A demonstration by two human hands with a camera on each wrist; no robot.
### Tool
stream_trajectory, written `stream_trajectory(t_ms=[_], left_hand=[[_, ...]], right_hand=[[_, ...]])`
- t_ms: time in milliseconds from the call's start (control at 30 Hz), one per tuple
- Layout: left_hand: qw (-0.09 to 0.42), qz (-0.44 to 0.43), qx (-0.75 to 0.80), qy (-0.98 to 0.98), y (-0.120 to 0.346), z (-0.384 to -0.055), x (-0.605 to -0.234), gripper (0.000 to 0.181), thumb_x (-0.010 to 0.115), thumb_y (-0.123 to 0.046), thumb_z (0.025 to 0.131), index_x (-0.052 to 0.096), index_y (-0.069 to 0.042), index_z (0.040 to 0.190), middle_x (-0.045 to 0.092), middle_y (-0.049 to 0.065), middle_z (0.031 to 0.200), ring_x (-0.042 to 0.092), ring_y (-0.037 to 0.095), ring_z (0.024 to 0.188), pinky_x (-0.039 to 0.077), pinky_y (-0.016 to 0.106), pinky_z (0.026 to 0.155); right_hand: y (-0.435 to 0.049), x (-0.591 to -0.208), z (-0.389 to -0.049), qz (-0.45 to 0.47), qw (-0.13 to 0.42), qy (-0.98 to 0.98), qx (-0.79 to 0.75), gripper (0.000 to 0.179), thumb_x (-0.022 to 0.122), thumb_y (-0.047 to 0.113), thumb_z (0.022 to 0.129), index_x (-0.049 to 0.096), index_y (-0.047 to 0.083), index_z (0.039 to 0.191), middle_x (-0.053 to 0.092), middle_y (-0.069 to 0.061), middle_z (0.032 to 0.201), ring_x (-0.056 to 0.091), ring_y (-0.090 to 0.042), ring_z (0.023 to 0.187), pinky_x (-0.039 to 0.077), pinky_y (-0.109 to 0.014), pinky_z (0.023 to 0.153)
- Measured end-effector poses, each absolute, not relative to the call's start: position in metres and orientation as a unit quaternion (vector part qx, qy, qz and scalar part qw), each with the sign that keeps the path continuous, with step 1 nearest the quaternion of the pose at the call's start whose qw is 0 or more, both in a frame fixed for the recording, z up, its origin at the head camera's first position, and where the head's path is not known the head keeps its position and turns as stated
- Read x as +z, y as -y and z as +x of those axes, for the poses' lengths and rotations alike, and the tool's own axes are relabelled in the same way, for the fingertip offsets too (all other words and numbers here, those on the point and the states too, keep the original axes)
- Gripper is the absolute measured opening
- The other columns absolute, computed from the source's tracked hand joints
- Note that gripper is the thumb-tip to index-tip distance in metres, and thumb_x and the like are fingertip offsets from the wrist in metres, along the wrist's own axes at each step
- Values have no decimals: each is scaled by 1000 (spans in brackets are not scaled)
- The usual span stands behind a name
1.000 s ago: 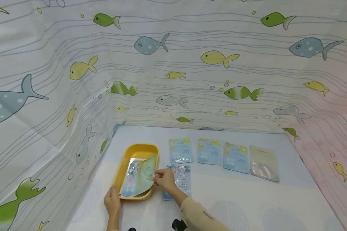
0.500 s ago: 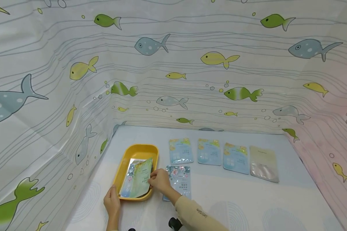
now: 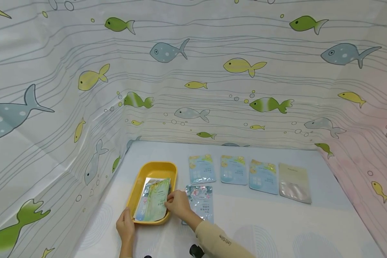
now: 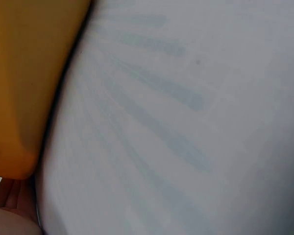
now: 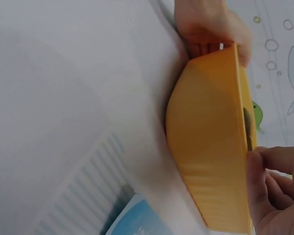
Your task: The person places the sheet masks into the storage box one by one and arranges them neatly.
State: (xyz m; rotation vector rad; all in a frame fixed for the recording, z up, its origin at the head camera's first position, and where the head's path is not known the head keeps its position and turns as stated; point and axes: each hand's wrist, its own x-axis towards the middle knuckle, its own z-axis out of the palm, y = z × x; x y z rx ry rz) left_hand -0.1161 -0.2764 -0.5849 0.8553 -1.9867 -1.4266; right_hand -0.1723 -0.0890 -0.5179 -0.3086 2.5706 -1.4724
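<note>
Green packet (image 3: 158,201) has settled compared with a second ago: its right edge was curling up and now it lies much flatter, with the right hand (image 3: 180,204) a bit further left along with it. That hand has thumb and forefinger pinched on the packet's right edge, so the packet sits directly left of the fingertips, inside the yellow tray (image 3: 159,166). Right wrist view shows the pinch right at the tray's rim, though the packet itself is mostly hidden there.

Left hand (image 3: 125,224) grips the tray's near left corner, thumb up at the rim and fingers tucked round the outside. Up and right of that hand, a blue floral packet (image 3: 142,207) pokes out from under the green one.

Another floral packet (image 3: 201,204) lies flat on the bench (image 3: 251,215) just right of the right hand, partly covered by the wrist. Further off, beyond and to the right of the same hand, you've got three light blue packets (image 3: 233,170) in a row, then a beige-silver pouch (image 3: 295,182) at the end.
</note>
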Motion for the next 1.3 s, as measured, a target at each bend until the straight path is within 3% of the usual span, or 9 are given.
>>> stream_trajectory(t_ms=[67, 133, 233, 667, 967, 1100, 1200, 1267, 1300], left_hand=[[275, 316, -530, 737, 277, -116, -585, 45, 45, -24, 98, 43, 0, 60, 59, 8, 73, 44, -2, 70, 39, 17, 73], [283, 312, -526, 739, 276, -116, -585, 45, 45, -23, 97, 39, -4, 57, 44, -4, 58, 37, 3, 62, 30, 18, 61], [291, 306, -528, 737, 276, -115, -585, 45, 46, -20, 97, 37, -5, 55, 29, -10, 51, 31, 5, 56, 26, 22, 57], [296, 299, -537, 732, 274, -114, -586, 45, 45, -21, 97, 36, -5, 56, 26, -13, 50, 26, 6, 52, 23, 26, 52], [301, 309, -539, 724, 273, -116, -583, 42, 47, -21, 96, 53, 14, 73, 49, -25, 66, 41, -7, 70, 32, 9, 68], [275, 319, -541, 727, 273, -116, -581, 44, 43, -24, 98, 62, 14, 89, 67, 2, 92, 54, -1, 91, 38, 14, 85], [251, 320, -549, 730, 274, -115, -580, 46, 39, -26, 99, 62, 13, 108, 55, 25, 121, 50, 26, 119, 37, 36, 102], [242, 318, -554, 731, 275, -114, -580, 47, 37, -25, 99, 56, 14, 116, 48, 27, 128, 40, 41, 124, 32, 49, 103], [241, 318, -555, 730, 275, -114, -580, 47, 37, -26, 99, 57, 14, 115, 48, 27, 128, 40, 42, 124, 31, 50, 103]], right_hand=[[88, -519, -171, -109, 79, -857, -497, 10, 73, 4, 76, 71, -2, 84, 64, 0, 65, 54, -4, 56, 46, -17, 51], [85, -520, -169, -117, 73, -852, -504, 12, 74, 4, 77, 71, -3, 86, 64, 0, 68, 54, -4, 59, 47, -17, 52], [80, -522, -168, -131, 63, -840, -523, 13, 73, 4, 77, 70, -4, 88, 65, -1, 71, 55, -4, 62, 47, -16, 55], [46, -536, -170, -156, 13, -831, -533, 13, 72, 3, 78, 69, -5, 88, 68, -7, 75, 59, -9, 65, 49, -19, 59], [13, -550, -177, -125, -27, -870, -476, 21, 75, 1, 74, 68, -7, 92, 67, -10, 79, 61, -16, 69, 50, -22, 61], [1, -554, -177, -77, -20, -898, -433, 25, 75, 5, 75, 67, -3, 97, 65, -8, 82, 59, -17, 73, 50, -28, 65], [-5, -559, -178, -45, -6, -913, -406, 28, 74, 8, 76, 66, -1, 100, 64, -6, 86, 58, -19, 78, 50, -33, 70], [-7, -562, -177, -30, 0, -922, -386, 30, 75, 10, 75, 65, -1, 101, 63, -7, 89, 59, -21, 83, 51, -35, 74], [-9, -564, -177, -25, 0, -926, -376, 31, 75, 10, 74, 65, -1, 101, 63, -7, 89, 59, -22, 83, 50, -37, 74]])
